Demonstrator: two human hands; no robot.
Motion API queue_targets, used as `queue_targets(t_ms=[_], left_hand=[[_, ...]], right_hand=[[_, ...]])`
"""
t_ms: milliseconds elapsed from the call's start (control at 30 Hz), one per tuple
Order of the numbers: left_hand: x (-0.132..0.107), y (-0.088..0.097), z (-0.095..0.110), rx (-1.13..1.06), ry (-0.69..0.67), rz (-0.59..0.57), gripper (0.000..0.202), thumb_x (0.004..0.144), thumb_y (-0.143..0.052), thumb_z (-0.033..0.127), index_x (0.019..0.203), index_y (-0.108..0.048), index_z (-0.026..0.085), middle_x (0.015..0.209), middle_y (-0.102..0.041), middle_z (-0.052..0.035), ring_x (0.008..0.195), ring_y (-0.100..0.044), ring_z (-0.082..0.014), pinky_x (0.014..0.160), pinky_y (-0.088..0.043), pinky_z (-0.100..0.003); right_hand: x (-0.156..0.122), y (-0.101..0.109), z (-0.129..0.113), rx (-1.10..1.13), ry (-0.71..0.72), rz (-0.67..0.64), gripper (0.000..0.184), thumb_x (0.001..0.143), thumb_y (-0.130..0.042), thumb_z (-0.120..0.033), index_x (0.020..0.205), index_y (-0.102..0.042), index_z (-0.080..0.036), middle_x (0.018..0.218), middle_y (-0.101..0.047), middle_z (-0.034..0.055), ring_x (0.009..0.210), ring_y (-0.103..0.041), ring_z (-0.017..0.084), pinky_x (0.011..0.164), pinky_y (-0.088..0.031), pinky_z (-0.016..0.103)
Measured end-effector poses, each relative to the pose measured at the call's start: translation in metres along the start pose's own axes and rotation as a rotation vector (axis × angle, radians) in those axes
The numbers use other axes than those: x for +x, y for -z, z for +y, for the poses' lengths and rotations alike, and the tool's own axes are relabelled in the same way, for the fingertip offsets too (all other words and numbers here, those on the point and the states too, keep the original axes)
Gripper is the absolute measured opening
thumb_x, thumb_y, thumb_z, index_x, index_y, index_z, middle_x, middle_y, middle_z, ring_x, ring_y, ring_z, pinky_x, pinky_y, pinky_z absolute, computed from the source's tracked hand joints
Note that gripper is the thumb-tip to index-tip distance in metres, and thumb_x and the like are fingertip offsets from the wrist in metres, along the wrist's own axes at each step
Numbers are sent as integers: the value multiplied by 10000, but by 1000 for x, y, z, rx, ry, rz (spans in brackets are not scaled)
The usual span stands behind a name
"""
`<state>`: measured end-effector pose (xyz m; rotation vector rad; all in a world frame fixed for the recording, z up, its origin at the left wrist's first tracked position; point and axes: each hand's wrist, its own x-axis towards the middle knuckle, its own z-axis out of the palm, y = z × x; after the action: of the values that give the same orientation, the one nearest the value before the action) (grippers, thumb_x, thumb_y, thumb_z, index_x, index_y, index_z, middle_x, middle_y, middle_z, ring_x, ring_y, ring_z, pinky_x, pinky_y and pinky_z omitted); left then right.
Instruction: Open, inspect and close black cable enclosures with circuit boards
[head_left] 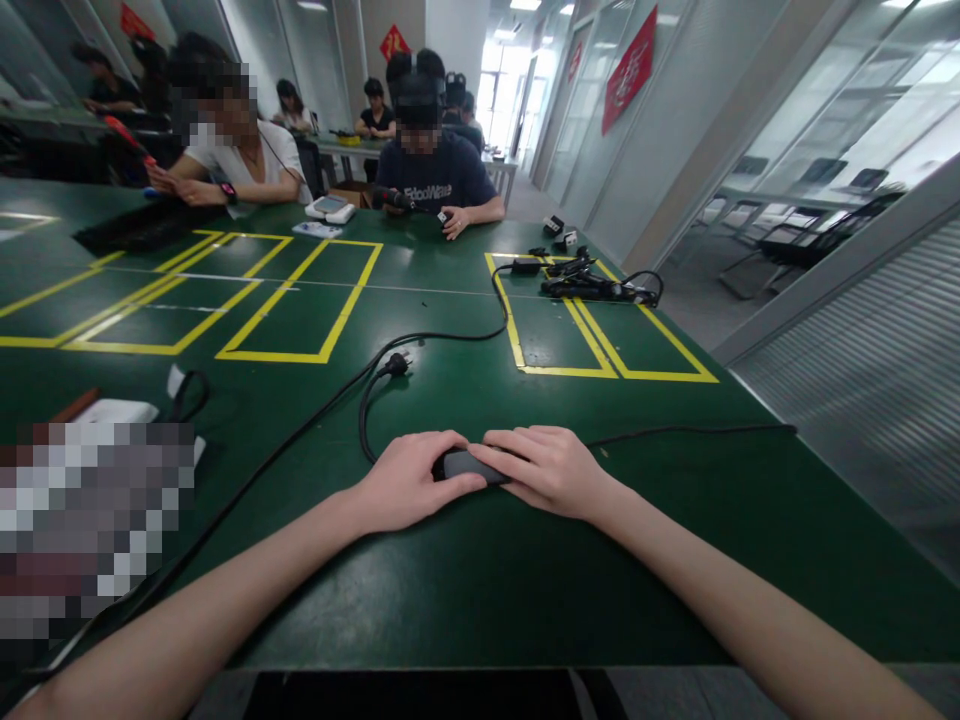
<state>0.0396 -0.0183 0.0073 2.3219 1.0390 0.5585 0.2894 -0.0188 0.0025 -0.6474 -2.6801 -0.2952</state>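
Single cam, worn on the head, faces fwd & down across a green table point(450, 590), near edge at btm. L hand point(412, 478) and R hand point(559, 472) appear close up, just below ctr; a person in a dark shirt point(431, 180) is farther off, top ctr. Wide view reaches back to a bright window point(491, 95), glass wall point(847, 400) at R.

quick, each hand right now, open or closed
Left hand: closed, holding the left end of the dark grey block.
Right hand: closed, holding its right end.
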Motion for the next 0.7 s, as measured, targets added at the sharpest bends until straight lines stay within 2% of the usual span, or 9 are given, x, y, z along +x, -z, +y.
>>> queue_targets(t_ms=[100, 233, 400, 533, 700], left_hand=[[-2, -2, -3, 27, -29, 65, 327, 932, -719, 501, 1054, -661, 204, 960, -747, -29, 850, -707, -212, 735, -519, -297], [-2, -3, -7, 126, -105, 93, 320, 914, -751, 488, 1000, -635, 203, 897, -718, -24, 792, -688, -206, 688, -503, -295], [-3, -3, -4, 193, -183, 92, 283, 942, -725, 436, 1044, -618, 195, 938, -729, -42, 826, -685, -225, 782, -521, -352], [-4, -4, -4, 247, -186, 96, 256, 1007, -619, 415, 1126, -613, 188, 1023, -743, -77, 901, -691, -244, 899, -514, -412], [-4, -5, -8, 256, -218, 134, 228, 1056, -531, 381, 1110, -624, 180, 1008, -744, -81, 907, -690, -234, 993, -480, -461]], right_hand=[[3, 1, -1, 70, -15, -5, 310, 1066, -441, -298, 1277, -626, -166, 1146, -729, 132, 881, -717, 198, 711, -518, 299], [7, 2, -4, 270, -107, -27, 350, 1025, -559, -420, 1264, -584, -165, 1055, -725, 99, 821, -709, 198, 679, -503, 293], [5, 2, -3, 387, -155, 25, 204, 1048, -547, -365, 1119, -603, -182, 933, -727, 60, 779, -708, 179, 693, -493, 275], [2, 1, 1, 347, -143, 44, 217, 1070, -517, -361, 1140, -604, -175, 944, -727, 67, 787, -703, 176, 699, -489, 274], [4, -1, 2, 268, -160, -25, 283, 1098, -447, -357, 1273, -575, -176, 1000, -727, 78, 829, -709, 179, 710, -507, 282]])
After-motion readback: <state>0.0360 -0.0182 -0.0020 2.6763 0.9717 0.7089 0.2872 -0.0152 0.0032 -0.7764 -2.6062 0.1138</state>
